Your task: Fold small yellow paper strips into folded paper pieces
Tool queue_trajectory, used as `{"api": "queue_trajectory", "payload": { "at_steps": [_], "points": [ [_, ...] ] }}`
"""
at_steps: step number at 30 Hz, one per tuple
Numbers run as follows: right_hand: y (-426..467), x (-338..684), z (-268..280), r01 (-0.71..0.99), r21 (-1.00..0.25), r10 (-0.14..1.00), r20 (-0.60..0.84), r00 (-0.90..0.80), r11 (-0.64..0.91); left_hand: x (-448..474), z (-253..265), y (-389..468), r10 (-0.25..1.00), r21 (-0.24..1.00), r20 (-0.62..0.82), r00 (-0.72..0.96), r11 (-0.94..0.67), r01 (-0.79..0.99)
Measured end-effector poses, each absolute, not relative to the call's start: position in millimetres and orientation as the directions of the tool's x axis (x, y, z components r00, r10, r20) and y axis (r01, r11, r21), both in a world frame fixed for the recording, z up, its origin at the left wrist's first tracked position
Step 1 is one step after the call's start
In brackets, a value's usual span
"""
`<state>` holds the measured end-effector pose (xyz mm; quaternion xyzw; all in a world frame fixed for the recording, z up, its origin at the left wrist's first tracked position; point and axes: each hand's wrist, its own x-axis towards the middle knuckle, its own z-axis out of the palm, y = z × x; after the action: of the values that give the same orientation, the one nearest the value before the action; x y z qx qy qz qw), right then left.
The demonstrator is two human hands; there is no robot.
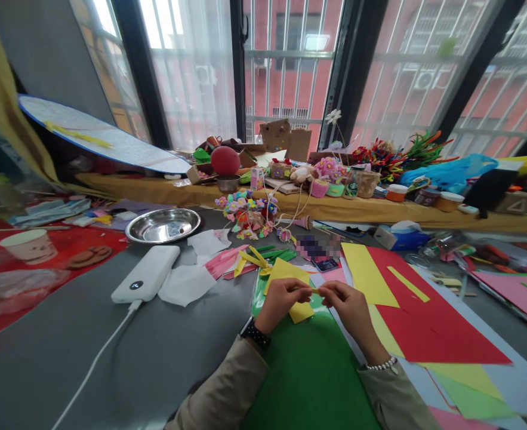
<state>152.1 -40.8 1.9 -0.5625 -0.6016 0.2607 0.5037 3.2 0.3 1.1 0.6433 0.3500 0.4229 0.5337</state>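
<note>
Between the fingertips of both hands is a small yellow paper strip (314, 291), mostly covered by the fingers. My left hand (283, 300) pinches one end, and my right hand (347, 303) pinches the other. Just beneath them, yellow paper (301, 312) lies on a glossy green sheet (310, 370). Folded yellow strips (253, 259) and green strips (281, 253) lie beyond my left hand, beside pink paper (224, 261). To the right of my right hand, a cut yellow strip (409, 284) rests on red paper (442, 316).
A white power bank (145, 275) with a cable, white tissues (187, 285) and a steel plate (162, 226) lie to the left. A phone (323, 263) is beyond my hands. Colourful flower crafts (247, 215) stand before the cluttered window ledge (173, 194).
</note>
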Motion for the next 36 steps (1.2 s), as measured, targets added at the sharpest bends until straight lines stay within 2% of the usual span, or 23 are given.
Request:
{"api": "queue_trajectory", "payload": {
  "at_steps": [6, 19, 24, 27, 32, 36],
  "points": [
    [-41, 152, 2, 0.487, -0.836, 0.915, 0.37, 0.159, 0.253, 4, -2, 1, 0.901, 0.982, 0.18, 0.394, -0.191, -0.012],
    [-41, 156, 2, 0.433, -0.874, 0.917, 0.337, 0.215, 0.22, -2, 7, 2, 0.94, 0.974, 0.225, 0.258, -0.219, -0.052],
    [-40, 156, 2, 0.445, -0.863, 0.907, 0.363, 0.216, 0.239, -2, 4, 3, 0.921, 0.959, 0.281, 0.269, -0.282, -0.033],
    [-42, 157, 4, 0.485, -0.824, 0.885, 0.426, 0.187, 0.294, -1, 4, 2, 0.892, 0.931, 0.332, 0.307, -0.361, 0.042],
    [-44, 156, 7, 0.54, -0.756, 0.879, 0.473, 0.063, 0.369, 0, 4, -1, 0.795, 0.784, 0.452, 0.405, -0.571, 0.245],
    [-42, 154, 5, 0.511, -0.782, 0.888, 0.454, 0.074, 0.357, -7, 4, 4, 0.798, 0.755, 0.464, 0.383, -0.583, 0.3]
  ]
}}
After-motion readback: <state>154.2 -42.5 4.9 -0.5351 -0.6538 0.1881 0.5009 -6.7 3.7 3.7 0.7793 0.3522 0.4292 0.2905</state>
